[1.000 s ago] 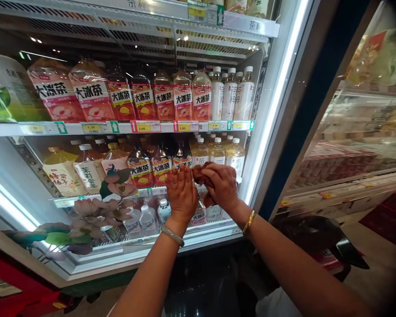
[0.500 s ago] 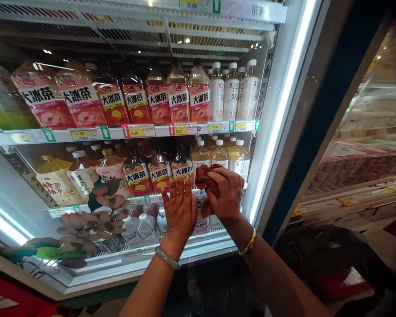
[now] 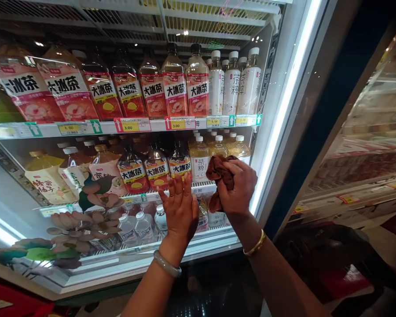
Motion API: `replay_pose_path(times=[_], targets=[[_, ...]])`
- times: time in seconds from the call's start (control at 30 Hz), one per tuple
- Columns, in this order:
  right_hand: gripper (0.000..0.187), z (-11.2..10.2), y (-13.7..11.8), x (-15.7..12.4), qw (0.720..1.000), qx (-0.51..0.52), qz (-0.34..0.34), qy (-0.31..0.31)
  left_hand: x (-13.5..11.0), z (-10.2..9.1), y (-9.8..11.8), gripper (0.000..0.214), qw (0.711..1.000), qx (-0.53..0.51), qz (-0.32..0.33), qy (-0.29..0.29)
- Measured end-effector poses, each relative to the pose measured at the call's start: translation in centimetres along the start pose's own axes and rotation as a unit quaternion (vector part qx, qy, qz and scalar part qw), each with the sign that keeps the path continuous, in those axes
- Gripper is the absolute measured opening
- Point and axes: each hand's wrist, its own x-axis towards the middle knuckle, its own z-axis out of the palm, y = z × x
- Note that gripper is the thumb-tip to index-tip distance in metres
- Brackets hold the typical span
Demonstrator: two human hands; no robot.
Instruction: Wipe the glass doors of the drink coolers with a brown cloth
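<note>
The right hand (image 3: 239, 189) is closed around a crumpled reddish-brown fabric cloth (image 3: 219, 169). The cloth projects past its thumb and fingers on the side toward the left hand; bunching it likely gives a thick, secure grip. The left hand (image 3: 181, 211) holds nothing; its fingers are extended and slightly parted, palm facing the clear glass front of the cooler, a posture suited to steadying. Contact with the glass cannot be confirmed for either hand.

Beyond the left fingertips stand dark-capped plastic tea bottles with red-and-yellow labels (image 3: 157, 169); beyond the cloth, white-capped clear bottles with pale labels (image 3: 200, 163). They stand upright with labels outward, presumably for legibility. Left of the left hand is a pink-and-green flower decoration (image 3: 67, 226).
</note>
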Motion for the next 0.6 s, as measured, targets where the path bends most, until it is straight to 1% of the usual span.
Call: replay_pose_path(times=[0.13, 0.2, 0.27, 0.37, 0.43, 0.5, 0.6], targets=[[0.033, 0.3, -0.7, -2.2, 0.995, 0.015, -0.069, -0.065, -0.1, 0.4, 0.3, 0.079, 1.000, -0.005, 0.006, -0.003], [0.031, 0.3, -0.9, -2.8, 0.993, 0.023, -0.084, -0.085, -0.1, 0.6, 0.4, 0.079, 1.000, -0.009, 0.005, -0.003], [0.033, 0.1, -0.6, -2.5, 0.994, 0.026, -0.074, -0.080, 0.0, 0.7, 0.6, 0.080, 1.000, -0.012, -0.001, -0.004], [0.036, -0.3, 0.2, -1.4, 0.998, 0.019, -0.041, -0.053, 0.0, 0.8, 0.8, 0.080, 1.000, -0.011, -0.012, -0.011], [0.036, -0.3, 0.2, -1.2, 0.999, 0.014, -0.028, -0.036, -0.1, 0.8, 0.8, 0.079, 1.000, -0.004, -0.009, -0.015], [0.034, -0.1, -0.3, -1.7, 0.999, 0.016, -0.029, -0.041, -0.3, 0.9, 0.7, 0.080, 1.000, 0.002, 0.005, -0.020], [0.032, 0.1, -0.9, -2.3, 0.995, 0.028, -0.056, -0.072, -0.3, 1.1, 0.6, 0.081, 1.000, -0.002, 0.019, -0.021]])
